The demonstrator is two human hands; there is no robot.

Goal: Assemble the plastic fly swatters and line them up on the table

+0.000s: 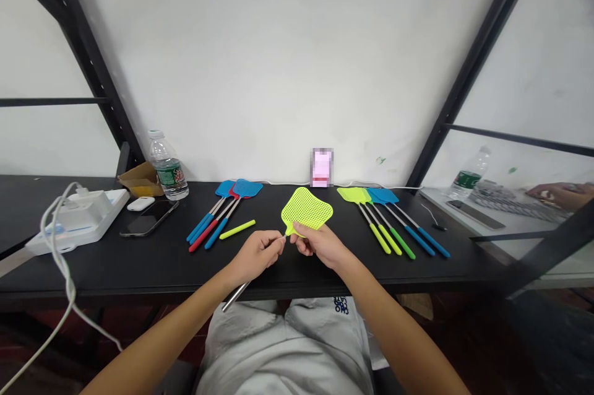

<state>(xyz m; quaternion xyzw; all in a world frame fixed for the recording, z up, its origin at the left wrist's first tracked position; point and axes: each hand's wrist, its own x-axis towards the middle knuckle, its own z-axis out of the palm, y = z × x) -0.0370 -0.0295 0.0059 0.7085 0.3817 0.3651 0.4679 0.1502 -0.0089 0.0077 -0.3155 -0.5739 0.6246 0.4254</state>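
Note:
Between my hands is a fly swatter with a perforated yellow-green head (306,209) and a bare metal rod (236,297). My left hand (257,256) is closed around the rod, whose lower end sticks out below toward my lap. My right hand (322,243) pinches the neck of the head, thumb on top. A loose yellow-green handle grip (237,230) lies on the table to the left of my left hand. Farther left rest several swatters with blue and red heads (245,188). To the right lies a row of swatters with yellow-green, green and blue handles (403,243).
A water bottle (167,166) stands at the left by an open cardboard box (142,179). Nearby are a phone (149,219), a white case (141,204) and a white power strip (88,221) with cables. A pixelated upright card (322,167) leans at the wall.

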